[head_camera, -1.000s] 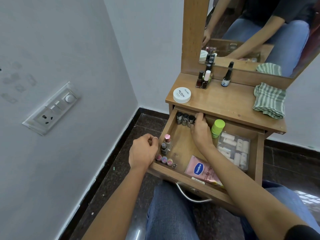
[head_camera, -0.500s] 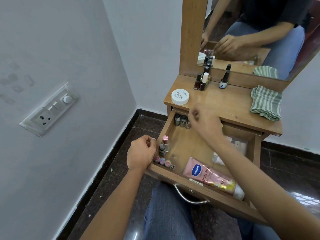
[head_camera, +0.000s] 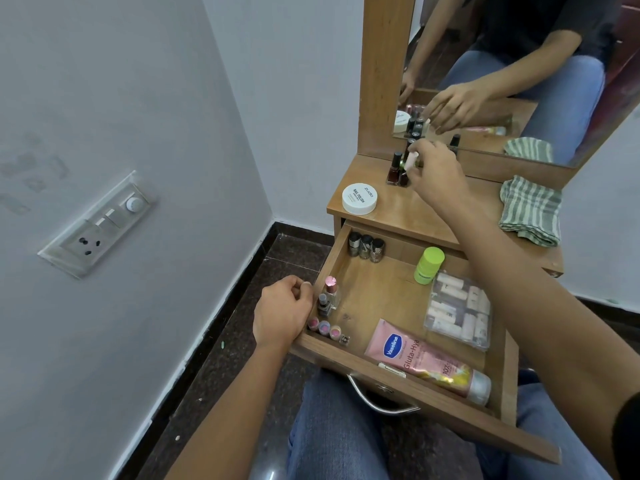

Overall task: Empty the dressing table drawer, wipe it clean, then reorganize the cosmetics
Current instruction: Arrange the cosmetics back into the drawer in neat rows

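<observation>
While the left hand (head_camera: pixel 282 315) rests clenched on the drawer (head_camera: pixel 398 370) edge, the right hand (head_camera: pixel 437 174) pinches a white-capped bottle (head_camera: pixel 410 163) above the counter (head_camera: pixel 412 213); it should land upright beside the nail polishes (head_camera: pixel 396 169).

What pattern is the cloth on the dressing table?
Green and white stripes on the cloth, seen in the head view.

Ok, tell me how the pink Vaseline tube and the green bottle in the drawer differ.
The Vaseline tube lies flat along the drawer's front; the green bottle stands further back. The tube is pink with a silvery cap and looks much longer; the bottle is lime green all over and stubby. Both are still inside the open drawer, capped.
</observation>
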The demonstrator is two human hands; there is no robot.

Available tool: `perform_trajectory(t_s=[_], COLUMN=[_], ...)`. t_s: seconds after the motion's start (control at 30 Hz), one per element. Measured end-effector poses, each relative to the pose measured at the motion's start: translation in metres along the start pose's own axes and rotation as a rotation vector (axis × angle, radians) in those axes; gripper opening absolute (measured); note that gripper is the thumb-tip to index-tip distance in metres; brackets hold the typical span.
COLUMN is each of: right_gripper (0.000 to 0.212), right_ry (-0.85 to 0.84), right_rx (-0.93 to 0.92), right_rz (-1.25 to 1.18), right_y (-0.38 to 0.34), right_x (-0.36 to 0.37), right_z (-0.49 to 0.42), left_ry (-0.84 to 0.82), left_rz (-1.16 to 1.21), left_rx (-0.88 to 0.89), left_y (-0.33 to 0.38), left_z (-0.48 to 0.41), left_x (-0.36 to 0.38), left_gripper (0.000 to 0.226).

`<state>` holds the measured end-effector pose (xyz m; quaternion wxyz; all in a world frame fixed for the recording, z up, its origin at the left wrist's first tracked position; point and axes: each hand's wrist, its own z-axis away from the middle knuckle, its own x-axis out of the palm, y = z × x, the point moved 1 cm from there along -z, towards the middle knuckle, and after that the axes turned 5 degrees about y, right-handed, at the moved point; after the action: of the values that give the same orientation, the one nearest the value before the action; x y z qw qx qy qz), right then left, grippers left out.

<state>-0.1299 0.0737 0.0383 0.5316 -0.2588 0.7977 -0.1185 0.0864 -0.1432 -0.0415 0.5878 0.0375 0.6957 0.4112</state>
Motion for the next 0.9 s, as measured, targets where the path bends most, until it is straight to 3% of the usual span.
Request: perform_trajectory(t_s=[0.17, 0.67, 0.77, 0.9], right_gripper=[0.012, 0.02, 0.019, 0.019], right_ry=[0.086, 0.084, -0.039, -0.239], right_rx=[0.062, 0.052, -0.034, -0.135], right_rz=[-0.006, 0.049, -0.048, 0.011], right_y=[0.002, -0.005, -0.026, -0.048], right_x=[-0.005, -0.03, -0.032, -0.008], right_z=[0.002, 0.003, 0.025, 0.062], left_ry=[-0.002, -0.011, -0.006, -0.001], left_rz=[-0.005, -0.019, -0.02, -0.006], left_rx=[-0.002, 0.001, 0.004, -0.005], left_y=[0.001, 0.001, 0.001, 0.0], left_z=[0.0, -0.001, -0.001, -0.001], left_x=[-0.001, -0.001, -0.001, 0.0], left_gripper=[0.023, 0.022, 0.022, 0.022])
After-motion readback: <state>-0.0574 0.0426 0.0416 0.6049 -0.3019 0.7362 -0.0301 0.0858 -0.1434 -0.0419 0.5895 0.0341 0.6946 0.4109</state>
